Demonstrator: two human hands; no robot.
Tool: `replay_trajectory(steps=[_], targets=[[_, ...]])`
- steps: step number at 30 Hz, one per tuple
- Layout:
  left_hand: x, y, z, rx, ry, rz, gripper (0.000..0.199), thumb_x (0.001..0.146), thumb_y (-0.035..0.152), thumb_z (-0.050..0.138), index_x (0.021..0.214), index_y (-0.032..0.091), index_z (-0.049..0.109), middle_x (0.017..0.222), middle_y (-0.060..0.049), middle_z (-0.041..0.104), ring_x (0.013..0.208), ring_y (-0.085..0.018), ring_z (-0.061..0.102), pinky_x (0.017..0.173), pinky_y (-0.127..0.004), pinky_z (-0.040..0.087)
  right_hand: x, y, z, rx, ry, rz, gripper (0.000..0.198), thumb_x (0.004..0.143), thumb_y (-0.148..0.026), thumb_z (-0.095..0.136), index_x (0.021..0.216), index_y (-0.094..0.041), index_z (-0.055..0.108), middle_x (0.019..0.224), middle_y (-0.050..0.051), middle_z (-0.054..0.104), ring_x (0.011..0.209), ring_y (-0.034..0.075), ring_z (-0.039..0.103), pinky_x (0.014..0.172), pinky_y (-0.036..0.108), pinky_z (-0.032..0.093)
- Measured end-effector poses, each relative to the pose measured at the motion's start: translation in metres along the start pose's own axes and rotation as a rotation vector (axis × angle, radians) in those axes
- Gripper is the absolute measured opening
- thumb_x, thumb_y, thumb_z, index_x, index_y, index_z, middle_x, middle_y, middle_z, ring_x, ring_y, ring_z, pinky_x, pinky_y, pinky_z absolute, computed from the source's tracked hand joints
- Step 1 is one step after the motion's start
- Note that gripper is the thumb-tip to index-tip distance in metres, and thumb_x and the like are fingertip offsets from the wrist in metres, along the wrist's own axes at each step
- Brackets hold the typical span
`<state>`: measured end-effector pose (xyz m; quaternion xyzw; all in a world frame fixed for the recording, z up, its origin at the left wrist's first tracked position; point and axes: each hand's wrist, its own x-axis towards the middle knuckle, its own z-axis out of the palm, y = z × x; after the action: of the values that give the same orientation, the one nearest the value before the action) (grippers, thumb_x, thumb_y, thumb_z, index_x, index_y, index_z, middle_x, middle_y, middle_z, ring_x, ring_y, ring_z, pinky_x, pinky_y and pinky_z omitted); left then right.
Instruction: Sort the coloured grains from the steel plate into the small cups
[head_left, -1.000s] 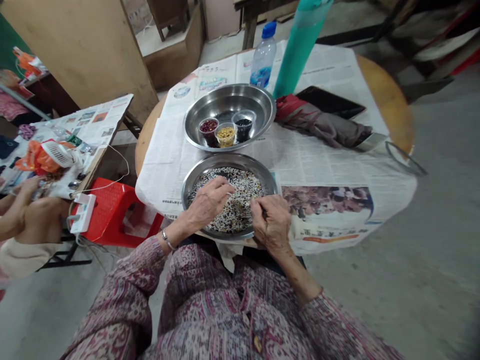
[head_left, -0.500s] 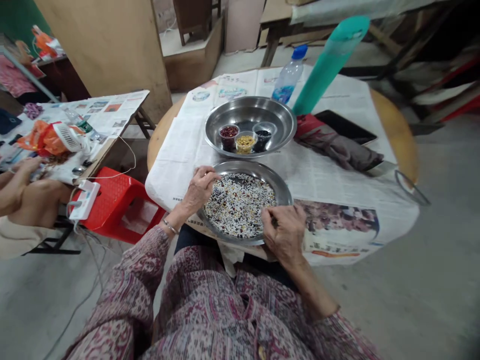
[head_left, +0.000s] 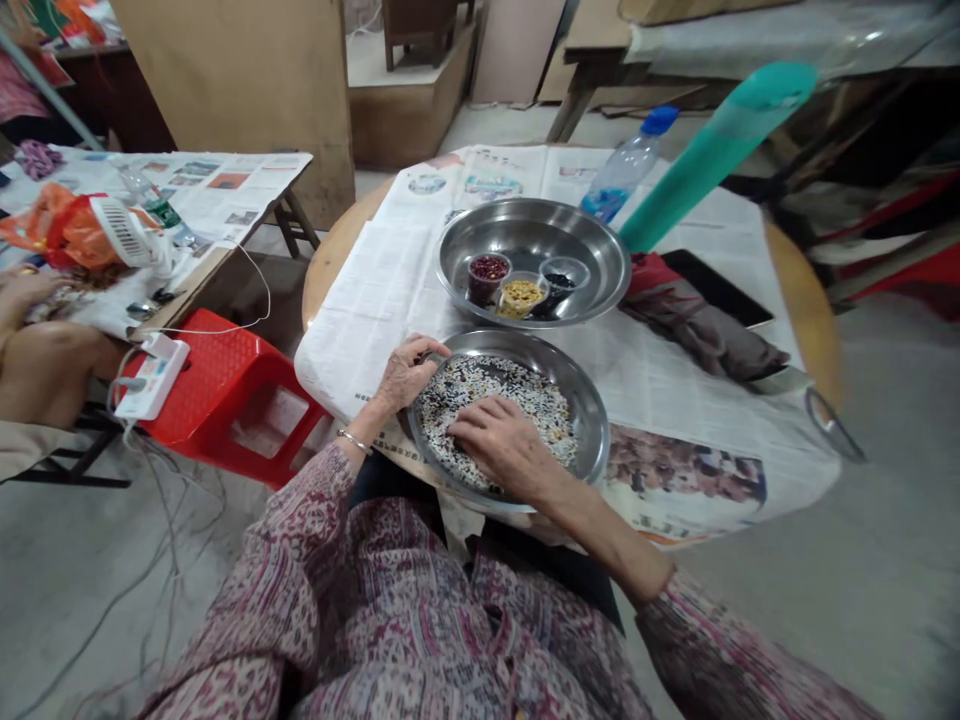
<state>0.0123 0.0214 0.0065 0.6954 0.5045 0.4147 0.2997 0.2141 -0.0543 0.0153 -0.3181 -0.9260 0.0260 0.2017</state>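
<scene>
A shallow steel basin point(head_left: 592, 440) in front of me holds a layer of mixed white, black, yellow and reddish grains point(head_left: 525, 385). My left hand point(head_left: 409, 378) grips its left rim, fingers bent over the edge. Over the middle of the basin lies my right hand point(head_left: 506, 445), fingers stretched out and touching the grains; what is beneath the palm is hidden. Just behind stands a second steel basin point(head_left: 469, 235). Inside it are three clear plastic cups: one of dark red beans point(head_left: 489, 268), one of yellow grains point(head_left: 522, 294), one of black grains point(head_left: 559, 282).
Newspaper point(head_left: 360, 290) covers the round table. Behind the basins are a water bottle point(head_left: 622, 165), a green tube-shaped object point(head_left: 720, 155), a folded umbrella point(head_left: 697, 320) and a dark flat object point(head_left: 716, 285). At left, a red stool point(head_left: 217, 390) bears a power strip point(head_left: 154, 378); another person sits beyond.
My right hand has left the right rim and moved left onto the grains, its fingers unfolding. My left hand stays at the left rim. The view has shifted slightly.
</scene>
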Motion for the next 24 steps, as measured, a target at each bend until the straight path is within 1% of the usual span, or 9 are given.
replay_trajectory(steps=[4,6,9,11,13,16,20,22,24], targets=[[0.000,-0.003,0.002,-0.059,0.030,0.004,0.030,0.074,0.000,0.050,0.088,0.016,0.071,0.090,-0.002,0.063,0.083,-0.015,0.057,0.081,-0.029,0.048,0.015,0.022,0.005,-0.104,0.026,0.206,0.015,0.092,-0.014,0.056,0.094,-0.021,0.070,0.091,0.008,0.069,0.090,0.025,0.053,0.083,0.039,0.039],[-0.001,-0.004,0.002,-0.093,0.040,0.002,0.029,0.073,0.001,0.050,0.087,0.016,0.071,0.089,-0.002,0.063,0.084,-0.015,0.057,0.082,-0.029,0.048,0.024,0.022,0.005,-0.073,0.038,0.237,0.016,0.094,-0.021,0.055,0.100,-0.020,0.070,0.098,0.010,0.069,0.095,0.025,0.054,0.085,0.039,0.039],[-0.001,-0.003,0.002,-0.129,0.046,-0.012,0.029,0.072,0.001,0.050,0.085,0.017,0.071,0.090,-0.002,0.064,0.086,-0.016,0.058,0.083,-0.028,0.047,0.039,0.009,0.006,0.002,0.004,0.132,0.020,0.093,-0.031,0.058,0.105,-0.019,0.068,0.108,0.011,0.068,0.105,0.027,0.053,0.094,0.041,0.039],[-0.002,-0.002,0.002,-0.147,0.055,-0.021,0.030,0.071,0.000,0.050,0.085,0.017,0.070,0.089,-0.002,0.063,0.085,-0.016,0.057,0.081,-0.028,0.047,0.046,0.000,0.006,0.006,-0.056,0.043,0.017,0.091,-0.030,0.060,0.101,-0.018,0.067,0.107,0.010,0.067,0.105,0.027,0.053,0.097,0.041,0.038],[-0.002,-0.001,0.003,-0.160,0.061,-0.026,0.031,0.070,-0.001,0.049,0.084,0.016,0.070,0.087,-0.001,0.063,0.083,-0.015,0.056,0.078,-0.027,0.046,0.048,-0.002,0.005,-0.058,-0.109,0.021,0.013,0.090,-0.024,0.058,0.096,-0.018,0.067,0.101,0.010,0.067,0.101,0.027,0.054,0.097,0.041,0.038],[-0.002,0.001,0.003,-0.169,0.061,-0.038,0.030,0.070,-0.001,0.050,0.084,0.016,0.071,0.085,0.000,0.061,0.077,-0.014,0.053,0.074,-0.026,0.044,0.043,0.012,0.001,-0.185,-0.134,0.106,0.015,0.089,-0.018,0.054,0.094,-0.016,0.067,0.098,0.012,0.068,0.097,0.027,0.054,0.093,0.041,0.038],[-0.001,0.000,0.003,-0.172,0.060,-0.031,0.030,0.070,-0.002,0.051,0.083,0.016,0.071,0.082,0.001,0.060,0.073,-0.013,0.051,0.072,-0.026,0.043,0.019,0.041,-0.012,-0.209,-0.121,0.282,0.016,0.088,-0.016,0.053,0.092,-0.018,0.068,0.096,0.010,0.069,0.095,0.027,0.056,0.083,0.038,0.041],[0.000,-0.002,0.004,-0.166,0.061,-0.017,0.030,0.070,-0.002,0.052,0.082,0.017,0.071,0.081,0.001,0.060,0.073,-0.013,0.051,0.072,-0.026,0.043,0.003,0.047,-0.021,-0.206,-0.118,0.354,0.016,0.089,-0.019,0.053,0.092,-0.019,0.069,0.095,0.010,0.070,0.094,0.027,0.057,0.080,0.037,0.043],[0.001,-0.004,0.005,-0.166,0.065,-0.007,0.030,0.070,-0.001,0.052,0.082,0.017,0.071,0.081,0.001,0.060,0.073,-0.013,0.051,0.071,-0.027,0.043,-0.013,0.046,-0.031,-0.195,-0.117,0.399,0.018,0.093,-0.029,0.053,0.094,-0.019,0.069,0.097,0.011,0.070,0.095,0.027,0.059,0.080,0.038,0.045]])
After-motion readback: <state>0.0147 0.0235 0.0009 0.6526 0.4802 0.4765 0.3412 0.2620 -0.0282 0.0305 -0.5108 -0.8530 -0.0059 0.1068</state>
